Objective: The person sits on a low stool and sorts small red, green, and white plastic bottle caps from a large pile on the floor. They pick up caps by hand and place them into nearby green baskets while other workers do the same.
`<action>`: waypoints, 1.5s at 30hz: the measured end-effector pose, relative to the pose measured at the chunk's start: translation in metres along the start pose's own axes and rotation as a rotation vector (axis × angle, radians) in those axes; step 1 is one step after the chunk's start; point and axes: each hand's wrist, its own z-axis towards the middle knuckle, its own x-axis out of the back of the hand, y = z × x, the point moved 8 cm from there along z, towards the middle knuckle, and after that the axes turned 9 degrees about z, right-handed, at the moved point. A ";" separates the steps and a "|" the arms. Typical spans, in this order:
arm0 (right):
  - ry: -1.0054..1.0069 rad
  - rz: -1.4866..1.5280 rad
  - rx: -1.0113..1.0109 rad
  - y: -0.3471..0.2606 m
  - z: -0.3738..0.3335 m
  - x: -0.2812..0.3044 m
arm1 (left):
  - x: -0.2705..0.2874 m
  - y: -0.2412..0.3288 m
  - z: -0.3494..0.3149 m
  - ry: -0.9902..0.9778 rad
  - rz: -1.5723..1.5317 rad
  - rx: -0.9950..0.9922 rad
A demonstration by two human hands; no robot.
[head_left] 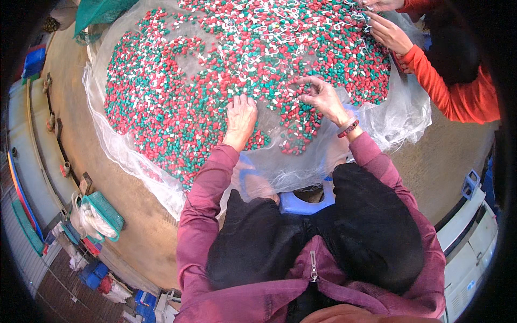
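A wide heap of small red, green and white pieces (177, 107), like plastic caps, lies on a translucent white mesh sheet (377, 121). My left hand (242, 119) rests palm down at the heap's near side, its fingers bent onto the pieces; what is under them is hidden. To its right, my right hand (326, 101) hovers low above the heap. Its thumb and forefinger are apart, and I see nothing between them. A dark red bracelet (348, 128) circles that wrist. Thin white looped bits (264, 48) lie scattered among the pieces.
Another person's hands (389, 33), in orange sleeves, work at the heap's far right. A blue plastic stool (307, 204) shows between my knees. At left stand a green basket (102, 215) and a long pale panel (40, 134). Green netting (99, 13) lies at the far left.
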 end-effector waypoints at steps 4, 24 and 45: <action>-0.022 -0.234 0.123 0.007 0.007 -0.002 | 0.009 0.003 0.000 0.015 -0.052 -0.051; -0.431 -1.032 0.348 -0.003 0.066 -0.102 | -0.005 -0.086 0.012 -0.014 -1.194 0.697; -0.087 -0.622 0.111 -0.003 0.025 -0.021 | 0.012 -0.048 0.032 -0.220 -1.392 0.486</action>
